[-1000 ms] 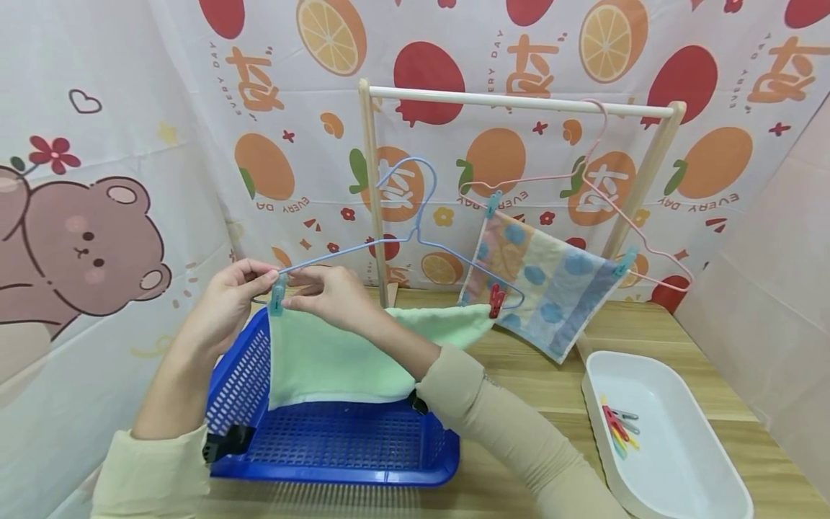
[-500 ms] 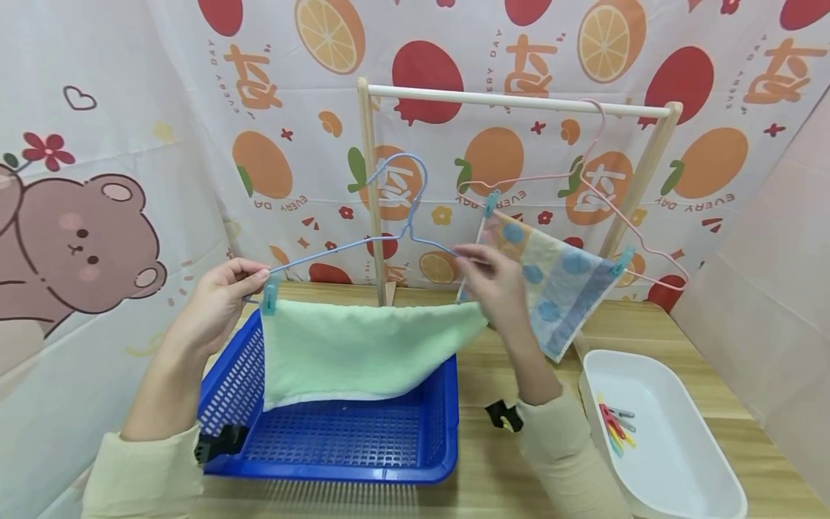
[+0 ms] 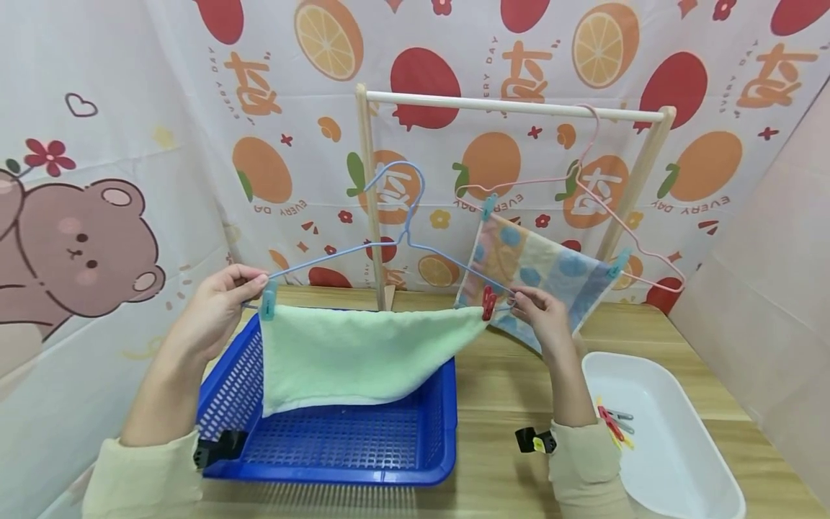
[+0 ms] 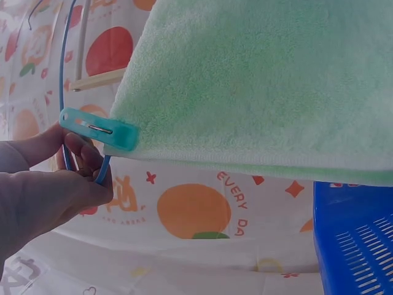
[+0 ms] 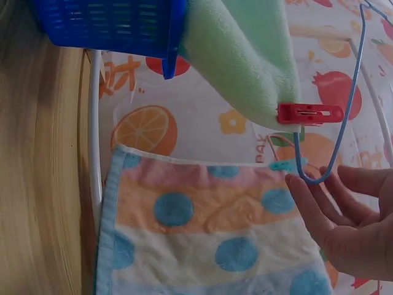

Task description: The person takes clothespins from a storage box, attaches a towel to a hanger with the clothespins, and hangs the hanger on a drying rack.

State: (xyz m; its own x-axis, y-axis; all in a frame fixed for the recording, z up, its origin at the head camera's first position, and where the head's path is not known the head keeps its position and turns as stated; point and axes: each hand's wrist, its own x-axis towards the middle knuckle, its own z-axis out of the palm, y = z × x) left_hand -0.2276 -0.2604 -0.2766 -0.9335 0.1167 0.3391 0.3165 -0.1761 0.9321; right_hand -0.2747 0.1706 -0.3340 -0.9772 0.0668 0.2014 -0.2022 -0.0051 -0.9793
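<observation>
A blue clothes hanger point(image 3: 441, 252) is held up by both ends above the basket. My left hand point(image 3: 219, 310) pinches its left end beside a teal clothespin point(image 3: 269, 301). At the right end, the fingers of my right hand point(image 3: 547, 321) hold the wire just outside a red clothespin point(image 3: 489, 303). From these two clothespins a light green towel point(image 3: 357, 353) hangs by its upper corners. In the right wrist view the hanger's rounded end point(image 5: 316, 179) lies at my fingertips, and the red clothespin point(image 5: 310, 114) grips the towel's corner.
Below the towel stands a blue basket point(image 3: 324, 474). Behind is a wooden rack point(image 3: 512, 105), where a pink hanger point(image 3: 622, 223) carries a dotted towel point(image 3: 538, 270) held by teal clothespins. A white tray point(image 3: 681, 447) with several clothespins point(image 3: 616, 422) sits at the right.
My right hand has left the teal clothespin, crossed rightward along the hanger and taken hold of its right end. My left hand stays at the left end.
</observation>
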